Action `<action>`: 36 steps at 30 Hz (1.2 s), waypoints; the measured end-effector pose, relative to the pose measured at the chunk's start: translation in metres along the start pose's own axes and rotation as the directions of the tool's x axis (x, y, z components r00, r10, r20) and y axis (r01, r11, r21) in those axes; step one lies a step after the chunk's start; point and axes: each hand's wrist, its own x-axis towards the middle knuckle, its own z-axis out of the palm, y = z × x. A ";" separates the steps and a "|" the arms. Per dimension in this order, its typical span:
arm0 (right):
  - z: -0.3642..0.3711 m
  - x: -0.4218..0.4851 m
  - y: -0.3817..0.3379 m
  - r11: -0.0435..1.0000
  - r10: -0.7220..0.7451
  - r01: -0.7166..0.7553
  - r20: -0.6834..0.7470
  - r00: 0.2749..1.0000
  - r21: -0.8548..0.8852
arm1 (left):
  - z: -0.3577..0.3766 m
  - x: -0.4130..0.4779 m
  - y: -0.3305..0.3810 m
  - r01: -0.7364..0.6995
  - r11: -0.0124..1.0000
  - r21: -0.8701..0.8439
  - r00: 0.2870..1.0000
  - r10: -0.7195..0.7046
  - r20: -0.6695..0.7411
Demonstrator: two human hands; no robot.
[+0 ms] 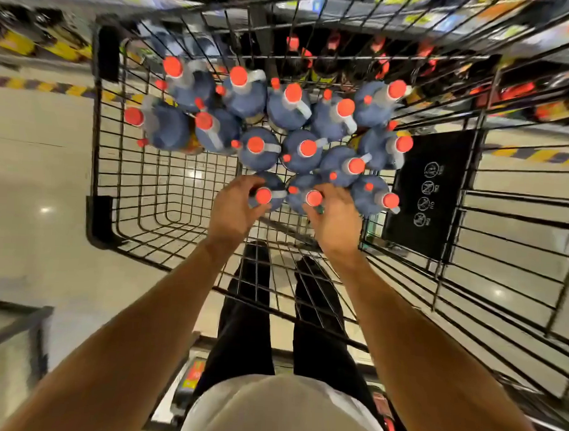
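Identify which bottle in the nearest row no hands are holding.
The rightmost bottle, beside the black placard; the left hand and right hand grip the other two.

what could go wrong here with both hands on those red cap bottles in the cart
1. Each hand grips only near the cap: the left hand on the left bottle, the right hand on the right bottle. A full bottle might slip from the fingers.
2. The bottles stand packed close, so moving either one may knock the neighbouring bottle over.
3. The cart floor is open wire, so a bottle may stand unsteady there.
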 end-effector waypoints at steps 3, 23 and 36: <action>0.002 0.001 0.001 1.000 -0.014 0.015 -0.016 1.000 0.027 | -0.001 0.001 0.001 -0.034 0.999 -0.002 0.999 0.034 -0.015; -0.171 -0.100 -0.139 0.791 -0.016 0.289 -0.453 0.891 0.540 | -0.214 -0.061 0.084 -0.190 0.899 -0.394 0.968 0.106 -0.226; -0.264 -0.157 -0.244 0.596 -0.238 0.643 -0.658 0.714 0.481 | -0.349 -0.137 0.125 -0.484 0.745 -0.459 0.747 0.079 -0.660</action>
